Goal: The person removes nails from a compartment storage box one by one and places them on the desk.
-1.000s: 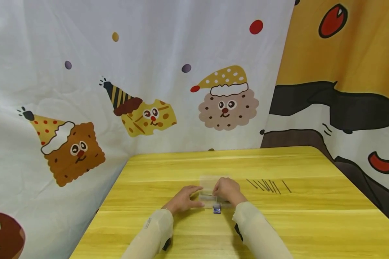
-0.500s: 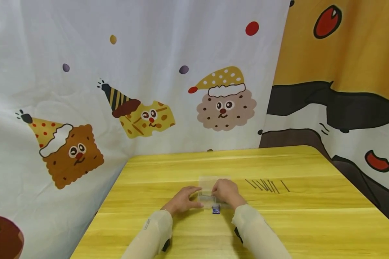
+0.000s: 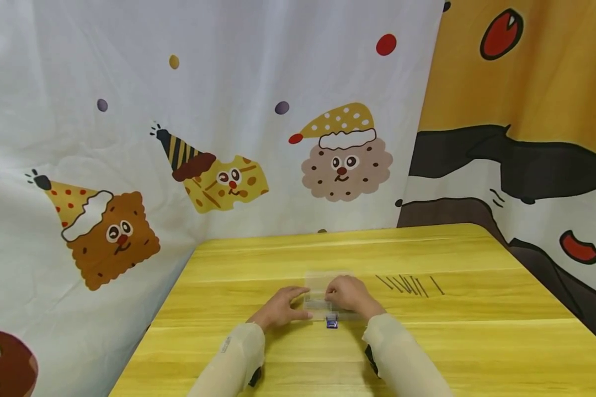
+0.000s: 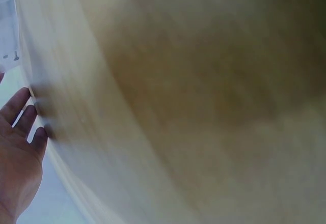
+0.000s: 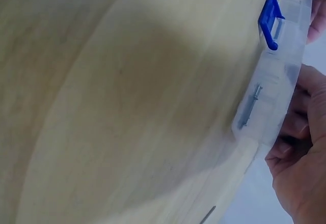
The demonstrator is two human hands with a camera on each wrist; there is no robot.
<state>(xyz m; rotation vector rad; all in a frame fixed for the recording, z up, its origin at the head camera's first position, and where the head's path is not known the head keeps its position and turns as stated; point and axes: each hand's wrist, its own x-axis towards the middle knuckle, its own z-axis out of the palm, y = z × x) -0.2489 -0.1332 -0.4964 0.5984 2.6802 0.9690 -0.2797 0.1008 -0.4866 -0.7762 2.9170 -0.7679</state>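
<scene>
A clear plastic compartment box [image 3: 319, 305] with a blue latch [image 3: 331, 322] lies on the table, its see-through lid [image 3: 320, 278] laid back behind it. My left hand [image 3: 281, 306] is at the left side of the box, thumb and fingers apart and fairly straight. Over the right part of the box is my right hand [image 3: 347, 293], fingers curled down; I cannot tell whether they pinch anything. In the right wrist view a nail [image 5: 252, 104] shows through the wall of the box [image 5: 285, 71], with the right fingers behind it.
Several dark nails [image 3: 411, 285] lie in a loose row on the wooden table [image 3: 298, 358], right of the box. A cartoon-print curtain [image 3: 278, 55] hangs behind the table.
The dark nail at the right fingertips in the earlier head frames no longer shows clearly there. The right forearm has shifted slightly right. The left hand stays at the box.
</scene>
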